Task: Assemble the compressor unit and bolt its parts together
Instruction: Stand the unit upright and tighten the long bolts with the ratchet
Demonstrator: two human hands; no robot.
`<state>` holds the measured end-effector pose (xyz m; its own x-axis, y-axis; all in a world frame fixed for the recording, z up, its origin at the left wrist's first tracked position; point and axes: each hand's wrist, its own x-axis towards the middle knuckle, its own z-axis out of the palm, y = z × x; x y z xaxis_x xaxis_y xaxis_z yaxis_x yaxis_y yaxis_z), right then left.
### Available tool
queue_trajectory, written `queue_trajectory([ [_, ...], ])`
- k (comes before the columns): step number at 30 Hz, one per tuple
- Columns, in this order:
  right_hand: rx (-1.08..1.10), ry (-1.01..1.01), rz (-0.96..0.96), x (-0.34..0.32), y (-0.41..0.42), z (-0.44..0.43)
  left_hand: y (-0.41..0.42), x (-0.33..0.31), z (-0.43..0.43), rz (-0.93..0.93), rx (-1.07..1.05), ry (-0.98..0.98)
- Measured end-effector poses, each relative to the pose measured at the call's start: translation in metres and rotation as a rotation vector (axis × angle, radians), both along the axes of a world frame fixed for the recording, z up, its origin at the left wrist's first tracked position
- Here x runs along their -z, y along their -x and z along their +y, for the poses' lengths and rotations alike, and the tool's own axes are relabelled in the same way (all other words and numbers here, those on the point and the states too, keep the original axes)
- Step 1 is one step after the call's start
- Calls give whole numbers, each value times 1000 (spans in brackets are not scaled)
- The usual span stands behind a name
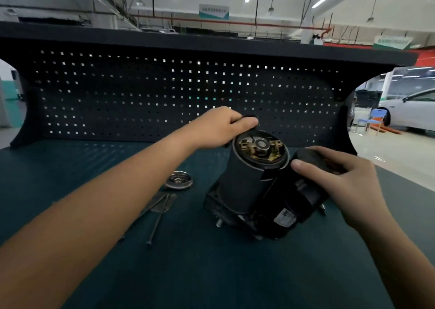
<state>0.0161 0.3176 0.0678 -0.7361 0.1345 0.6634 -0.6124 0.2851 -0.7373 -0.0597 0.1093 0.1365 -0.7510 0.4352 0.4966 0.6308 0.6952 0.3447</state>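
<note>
The compressor unit (244,186) stands tilted on the green bench top, a dark cylinder with its open upper end showing brass brush parts and a central bearing (260,145). My left hand (221,126) is at the far rim of that open end and pinches a small black part (248,116). My right hand (339,179) grips the black side cylinder (308,160) attached to the unit's right. A silver round end cap (178,179) lies on the bench to the left. Two long bolts (157,214) lie beside it.
A dark pegboard back panel (164,96) rises behind the bench (211,273). A flat grey plate (164,201) lies under the long bolts. A white car (409,111) and a blue chair (373,120) stand on the shop floor at the far right.
</note>
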Motion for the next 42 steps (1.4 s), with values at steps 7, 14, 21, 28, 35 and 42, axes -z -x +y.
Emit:
queue_trajectory([
  [7, 179, -58, -89, -1, 18, -4, 37, -14, 5, -334, -51, 114],
  [14, 19, 62, -168, 6, 35, -5, 40, -5, 11, -500, -35, -58],
  [21, -115, 321, -206, 12, 41, -11, 33, 16, 2, -585, 36, -296],
  [28, -123, 337, -153, 18, 35, -26, 22, 27, -32, -532, 23, -375],
  [35, -84, 359, 2, 24, 29, -31, 25, 42, -101, -436, -295, -484],
  [42, -38, 229, 213, 53, 15, -46, 65, 111, -158, -421, -627, -207],
])
